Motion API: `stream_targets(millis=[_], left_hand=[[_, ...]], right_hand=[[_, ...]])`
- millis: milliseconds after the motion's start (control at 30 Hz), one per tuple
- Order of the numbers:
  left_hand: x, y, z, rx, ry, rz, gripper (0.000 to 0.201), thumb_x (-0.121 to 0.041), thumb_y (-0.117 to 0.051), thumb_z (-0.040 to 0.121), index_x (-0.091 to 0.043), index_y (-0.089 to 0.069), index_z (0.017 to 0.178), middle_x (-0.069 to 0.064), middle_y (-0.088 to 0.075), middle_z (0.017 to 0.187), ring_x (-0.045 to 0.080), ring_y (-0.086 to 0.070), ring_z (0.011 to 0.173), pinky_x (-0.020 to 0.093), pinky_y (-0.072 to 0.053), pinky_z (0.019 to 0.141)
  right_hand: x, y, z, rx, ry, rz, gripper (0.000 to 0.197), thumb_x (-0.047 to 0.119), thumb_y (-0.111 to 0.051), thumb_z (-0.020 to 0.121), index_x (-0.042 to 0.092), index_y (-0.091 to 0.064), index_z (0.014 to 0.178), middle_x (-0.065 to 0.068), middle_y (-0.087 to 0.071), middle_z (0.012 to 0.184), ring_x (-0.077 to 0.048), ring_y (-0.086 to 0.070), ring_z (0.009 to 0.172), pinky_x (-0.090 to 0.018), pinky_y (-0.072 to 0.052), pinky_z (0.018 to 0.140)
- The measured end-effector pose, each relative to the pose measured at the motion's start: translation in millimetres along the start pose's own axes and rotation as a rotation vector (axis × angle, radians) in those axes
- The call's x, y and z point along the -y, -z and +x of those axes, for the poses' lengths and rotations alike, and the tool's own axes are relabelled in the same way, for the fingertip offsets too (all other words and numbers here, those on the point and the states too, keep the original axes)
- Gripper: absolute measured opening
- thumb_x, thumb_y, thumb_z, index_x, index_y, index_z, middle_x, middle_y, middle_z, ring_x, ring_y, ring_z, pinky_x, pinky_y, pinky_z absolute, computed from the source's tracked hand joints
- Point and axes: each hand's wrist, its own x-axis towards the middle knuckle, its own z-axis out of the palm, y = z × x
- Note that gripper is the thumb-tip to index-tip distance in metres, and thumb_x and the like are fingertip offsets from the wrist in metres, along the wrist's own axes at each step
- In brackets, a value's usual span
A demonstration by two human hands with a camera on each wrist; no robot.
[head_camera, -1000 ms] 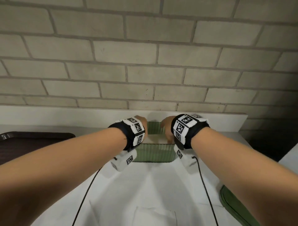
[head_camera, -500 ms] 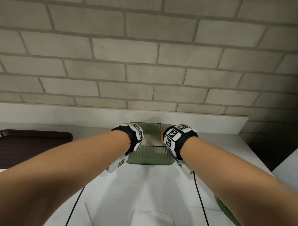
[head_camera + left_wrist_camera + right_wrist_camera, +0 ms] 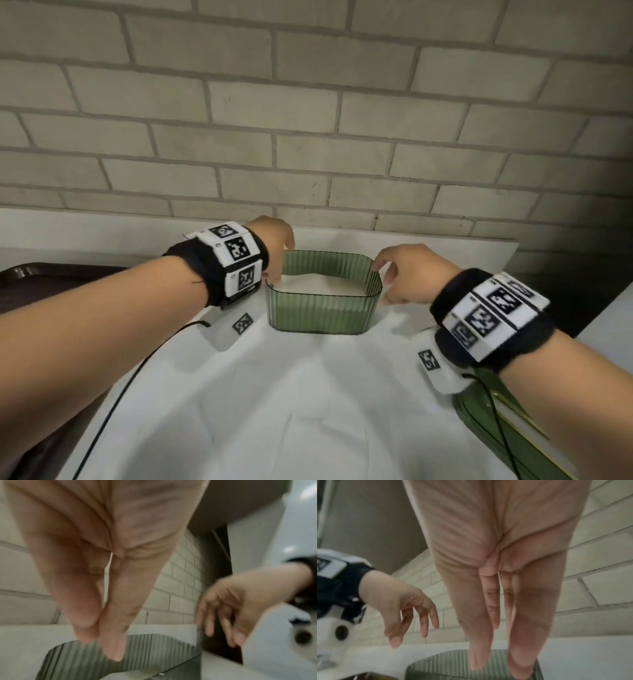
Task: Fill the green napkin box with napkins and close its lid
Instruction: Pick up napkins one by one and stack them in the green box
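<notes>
Nearest, at the lower right edge of the head view, green lid [image 3: 493,414] lying flat on the desk [image 3: 308,394], partly under the right wrist's camera and cable. White cloth spread over the desk, creased. Farther on, mid-desk, green ribbed box [image 3: 323,310] standing upright and uncovered, white napkins [image 3: 322,286] stacked inside nearly up to the rim. Left hand [image 3: 274,245] at the box's left rim, fingers [image 3: 113,647] hanging down, straight and pressed together, tips over the rim's left corner; touching or just above, cannot tell. Right hand [image 3: 411,274] just beside the box's right rim, fingers [image 3: 479,655] pointing down, loosely extended with small gaps between them, holding nothing; blurred in the head view. Both wrists wrapped in black bands with white coded markers. Dark tray [image 3: 61,277] at the far left of the desk, well apart from the box. Behind the box a low white ledge [image 3: 445,246], then a pale brick wall [image 3: 308,120].
</notes>
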Motion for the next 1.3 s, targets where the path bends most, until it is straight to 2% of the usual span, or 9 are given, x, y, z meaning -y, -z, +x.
stream_targets(millis=[67,167,367,567,633,767,900,1133,1300], left_hand=[[12,-8,-24,-0.014,0.007,-0.203,0.057,-0.01,-0.08,0.071,-0.017,-0.055,0.122,0.002,-0.063,0.105,0.022,-0.064,0.077,0.028,-0.057,0.066],[25,-30,-66,0.01,0.015,-0.452,0.052,-0.008,-0.079,0.071,-0.021,-0.056,0.116,-0.003,-0.058,0.098,0.017,-0.06,0.07,0.021,-0.056,0.054],[39,-85,-133,0.074,-0.012,-0.558,0.04,-0.029,-0.076,0.075,-0.032,-0.055,0.109,-0.013,-0.056,0.106,0.008,-0.059,0.067,0.017,-0.052,0.052],[36,-134,-184,0.121,-0.041,-0.695,0.033,-0.037,-0.072,0.078,-0.037,-0.056,0.107,-0.015,-0.059,0.106,0.005,-0.06,0.07,0.014,-0.048,0.055],[31,-150,-192,0.149,-0.059,-0.672,0.033,-0.041,-0.071,0.078,-0.038,-0.056,0.106,-0.017,-0.059,0.106,0.003,-0.058,0.068,0.011,-0.044,0.056],[21,-167,-196,0.14,-0.067,-0.666,0.032,-0.04,-0.07,0.079,-0.033,-0.058,0.107,-0.017,-0.059,0.103,0.001,-0.057,0.071,0.01,-0.042,0.064],[0,-164,-186,0.132,-0.144,-0.544,0.032,-0.038,-0.063,0.086,-0.028,-0.056,0.116,-0.016,-0.057,0.107,0.003,-0.058,0.086,0.009,-0.04,0.075],[-38,-159,-134,0.142,-0.247,-0.178,0.039,-0.033,-0.048,0.095,-0.02,-0.047,0.132,0.005,-0.046,0.133,0.022,-0.046,0.122,0.028,-0.035,0.103],[-58,-162,-109,0.155,-0.21,-0.028,0.054,-0.039,-0.056,0.089,-0.018,-0.04,0.137,0.006,-0.041,0.136,0.026,-0.039,0.127,0.036,-0.037,0.104]], right_hand=[[-9,-7,-27,0.011,-0.002,0.137,0.052,0.013,-0.079,0.072,0.02,-0.059,0.12,-0.003,-0.061,0.106,-0.019,-0.061,0.082,-0.026,-0.054,0.075],[-19,-22,-63,-0.011,0.013,0.225,0.046,0.017,-0.081,0.07,0.029,-0.06,0.109,0.006,-0.062,0.095,-0.01,-0.056,0.066,-0.012,-0.045,0.056],[-16,-66,-129,0.038,-0.015,0.386,0.043,0.021,-0.08,0.071,0.037,-0.06,0.106,0.01,-0.063,0.097,-0.004,-0.061,0.072,-0.019,-0.049,0.073],[-26,-97,-173,0.055,-0.101,0.527,0.037,0.026,-0.079,0.072,0.042,-0.06,0.1,0.011,-0.064,0.096,-0.003,-0.064,0.07,-0.015,-0.052,0.069],[-30,-105,-186,0.05,-0.129,0.574,0.035,0.025,-0.078,0.073,0.041,-0.062,0.099,0.011,-0.064,0.096,0.0,-0.064,0.066,-0.014,-0.051,0.066],[-37,-118,-211,0.009,-0.178,0.603,0.031,0.024,-0.08,0.072,0.041,-0.064,0.093,0.01,-0.067,0.09,-0.002,-0.063,0.064,-0.023,-0.053,0.071],[-48,-129,-235,-0.02,-0.239,0.606,0.03,0.022,-0.08,0.071,0.039,-0.065,0.091,0.007,-0.068,0.087,-0.004,-0.061,0.063,-0.017,-0.05,0.068],[-55,-147,-262,0.024,-0.268,0.554,0.026,0.026,-0.08,0.071,0.039,-0.065,0.088,0.01,-0.068,0.086,0.004,-0.059,0.061,-0.008,-0.046,0.06],[-70,-152,-269,0.009,-0.376,0.509,0.02,0.037,-0.075,0.075,0.035,-0.064,0.091,0.013,-0.067,0.087,-0.002,-0.06,0.073,-0.01,-0.04,0.059]])
